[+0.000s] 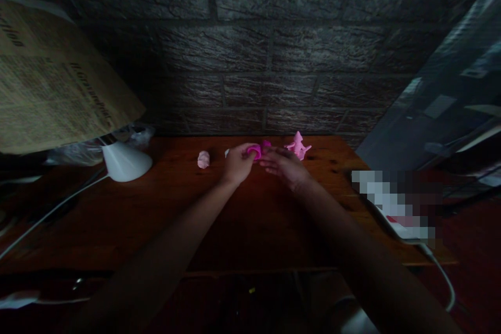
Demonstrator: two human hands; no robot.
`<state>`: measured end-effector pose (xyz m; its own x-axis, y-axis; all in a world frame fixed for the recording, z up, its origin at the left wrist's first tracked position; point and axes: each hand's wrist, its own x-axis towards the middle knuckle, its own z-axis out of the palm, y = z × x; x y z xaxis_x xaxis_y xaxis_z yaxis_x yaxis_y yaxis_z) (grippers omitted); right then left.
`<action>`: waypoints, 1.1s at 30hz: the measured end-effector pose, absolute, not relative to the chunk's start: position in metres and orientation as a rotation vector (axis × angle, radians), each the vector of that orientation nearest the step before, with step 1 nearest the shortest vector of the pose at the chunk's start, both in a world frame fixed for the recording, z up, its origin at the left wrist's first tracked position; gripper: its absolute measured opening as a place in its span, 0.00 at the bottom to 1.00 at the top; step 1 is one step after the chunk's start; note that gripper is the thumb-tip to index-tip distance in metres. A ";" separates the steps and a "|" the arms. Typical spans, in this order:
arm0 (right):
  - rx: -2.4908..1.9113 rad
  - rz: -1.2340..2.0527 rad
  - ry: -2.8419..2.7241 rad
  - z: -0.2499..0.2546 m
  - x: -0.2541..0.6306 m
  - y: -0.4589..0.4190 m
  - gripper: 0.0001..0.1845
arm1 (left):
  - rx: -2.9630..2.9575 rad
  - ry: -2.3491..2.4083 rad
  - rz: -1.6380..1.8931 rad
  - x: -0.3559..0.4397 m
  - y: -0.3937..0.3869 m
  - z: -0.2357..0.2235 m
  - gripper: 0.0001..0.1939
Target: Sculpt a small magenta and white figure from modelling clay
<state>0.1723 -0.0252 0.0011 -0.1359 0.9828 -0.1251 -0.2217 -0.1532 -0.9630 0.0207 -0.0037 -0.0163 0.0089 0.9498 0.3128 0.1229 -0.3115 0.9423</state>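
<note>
My left hand (238,163) is closed on a bright magenta ring-shaped piece (254,152), pinched between thumb and fingers just above the table. Close against it on the right, my right hand (285,164) has its fingers bent toward the ring, slightly blurred; what they grip is hidden. A second magenta bit (266,143) shows just behind the right fingertips. Beyond my right hand stands a pink spiky figure (298,146), partly covered by that hand. Left of my left hand lies a pale pink crumpled lump (203,159). A small white scrap (227,153) peeks out beside the left hand.
A white-based lamp (127,162) with a newsprint shade (58,73) stands at the left, its cord trailing forward. A phone-like device (403,227), partly pixelated, lies at the right edge with a white cable. The wooden table (164,219) meets a dark brick wall (242,47).
</note>
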 end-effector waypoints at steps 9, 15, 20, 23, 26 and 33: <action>-1.101 1.501 -0.979 0.003 0.171 -0.026 0.08 | 1.802 1.146 1.404 0.015 -0.006 -0.007 0.13; -1.141 1.422 -1.036 0.001 0.171 -0.024 0.06 | 2.077 1.239 1.379 0.008 -0.014 0.002 0.16; -1.156 1.349 -1.117 -0.002 0.171 -0.022 0.09 | 2.181 1.260 1.305 0.007 -0.015 0.004 0.15; -1.156 1.343 -1.147 -0.004 0.171 -0.022 0.09 | 2.112 1.267 1.304 0.008 -0.014 0.003 0.13; -1.173 1.352 -1.154 -0.004 0.171 -0.022 0.10 | 2.031 1.250 1.293 0.009 -0.014 0.003 0.13; -1.174 1.389 -1.114 0.001 0.169 -0.026 0.11 | 1.972 1.263 1.280 0.008 -0.016 0.005 0.13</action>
<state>0.1687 -0.0256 0.0009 -0.0679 0.9919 -0.1075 -0.1103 -0.1145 -0.9873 0.0081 -0.0164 0.0052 0.1416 0.8794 0.4546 0.4429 -0.4669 0.7654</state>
